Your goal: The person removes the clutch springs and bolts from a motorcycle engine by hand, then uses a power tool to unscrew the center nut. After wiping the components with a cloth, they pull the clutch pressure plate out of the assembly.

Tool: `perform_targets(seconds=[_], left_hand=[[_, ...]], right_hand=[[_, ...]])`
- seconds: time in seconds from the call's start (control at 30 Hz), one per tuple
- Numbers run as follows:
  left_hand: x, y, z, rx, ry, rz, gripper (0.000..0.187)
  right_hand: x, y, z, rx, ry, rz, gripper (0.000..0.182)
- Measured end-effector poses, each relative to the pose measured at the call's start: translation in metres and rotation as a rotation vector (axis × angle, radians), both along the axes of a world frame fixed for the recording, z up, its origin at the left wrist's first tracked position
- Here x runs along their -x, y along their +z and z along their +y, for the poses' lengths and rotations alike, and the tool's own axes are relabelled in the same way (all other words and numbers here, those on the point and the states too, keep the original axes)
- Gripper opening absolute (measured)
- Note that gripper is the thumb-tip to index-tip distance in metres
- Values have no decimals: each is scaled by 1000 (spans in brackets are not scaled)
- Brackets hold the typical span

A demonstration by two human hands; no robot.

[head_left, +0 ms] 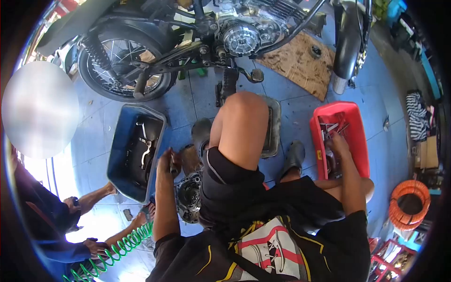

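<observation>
My left hand (165, 162) is closed around a dark, short cylindrical thing (174, 166) whose kind I cannot make out. It hovers between the blue bin and an opened engine case (190, 198) on the floor. My right hand (337, 143) reaches down into the red bin (361, 141), over metal tools (331, 127); its fingertips are hidden among them. In front of my knees stands a motorcycle, its engine (240, 40) exposed at the side with the round clutch showing.
A blue bin (112, 155) with loose metal parts stands to the left. Beyond it a co-worker (47, 211) sits near a green coiled hose (127, 242). A grey tray (276, 127) lies beyond my knee, plywood (300, 63) under the front. An orange coil (392, 204) is at right.
</observation>
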State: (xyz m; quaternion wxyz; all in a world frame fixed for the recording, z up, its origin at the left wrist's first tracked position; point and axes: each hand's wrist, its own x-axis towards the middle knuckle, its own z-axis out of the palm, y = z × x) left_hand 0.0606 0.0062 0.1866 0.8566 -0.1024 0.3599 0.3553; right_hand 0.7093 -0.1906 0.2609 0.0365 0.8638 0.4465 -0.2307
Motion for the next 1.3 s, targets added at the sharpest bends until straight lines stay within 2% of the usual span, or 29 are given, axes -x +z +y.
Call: perform_targets(seconds=[0.03,0.07,0.1,0.13,0.17,0.23,0.27,0.3,0.33,0.37,0.43,0.47,0.53,0.63,0.67,0.7,0.73,0.77,0.8,0.83,0.9,0.93,0.97,1.1,1.13,1.17,1.2,1.27,1.3], left_hand=[[2,-10,-21,-47,-38,165,16],[4,-17,-42,-90,-77,332,16],[3,-21,-63,13,-62,434,15],[2,-24,-81,123,-47,537,15],[12,-35,-100,136,-38,529,15],[36,-62,-129,214,-332,683,6],[37,-62,-137,223,-323,676,6],[37,-58,-145,117,-521,878,8],[37,-58,-154,5,-717,1075,16],[37,-61,-160,15,-701,1066,16],[43,-70,-170,-586,-860,1461,29],[46,-77,-172,-561,-841,1468,29],[56,-104,-168,-327,-1397,1709,32],[97,-195,-188,-382,-1572,1674,44],[95,-185,-182,-434,-1676,1644,50],[94,-172,-181,-329,-1511,1597,51],[68,-118,-167,-245,-1518,1598,43],[85,-160,-178,-401,-1709,1643,36],[89,-173,-182,-394,-1743,1621,32],[125,-161,-183,-300,-1677,1690,32],[116,-152,-192,-114,-1487,1822,34],[106,-148,-189,-33,-1386,1877,35],[102,-143,-193,32,-1292,1924,36],[79,-136,-172,103,-1096,1973,41],[50,-144,-145,87,-1075,1975,42],[77,-130,-173,67,-1061,1977,44],[77,-128,-164,46,-1054,1980,45],[81,-127,-179,-4,-1065,1991,48],[82,-127,-185,-29,-1078,1996,49]], right_hand=[[16,10,16,-166,-19,-51,44],[25,14,31,-345,125,-82,41],[35,17,46,-528,272,-112,38],[54,33,68,-577,260,-37,34],[75,55,91,-624,248,40,31],[107,84,131,-745,295,23,28],[117,92,150,-810,341,13,27],[125,96,167,-872,388,4,25],[133,98,182,-865,404,7,25],[141,101,198,-882,402,32,24],[150,105,229,-904,431,69,24],[155,103,242,-903,408,81,24],[167,95,263,-898,406,115,24],[174,80,288,-953,341,146,27],[174,73,295,-965,347,154,27],[174,64,303,-1019,344,62,27],[176,54,313,-1077,340,-23,28],[177,44,322,-1128,353,-50,31],[189,56,319,-986,290,-78,32],[189,46,329,-876,286,-107,34],[201,45,326,-928,346,-72,36],[195,26,334,-896,398,-174,29],[189,10,340,-968,457,-130,26],[200,22,332,-877,359,-60,25],[199,24,329,-877,398,-55,27],[197,27,326,-872,430,-51,29],[194,32,324,-878,424,-55,29],[193,41,318,-728,399,157,34],[194,47,314,-718,409,178,36]])
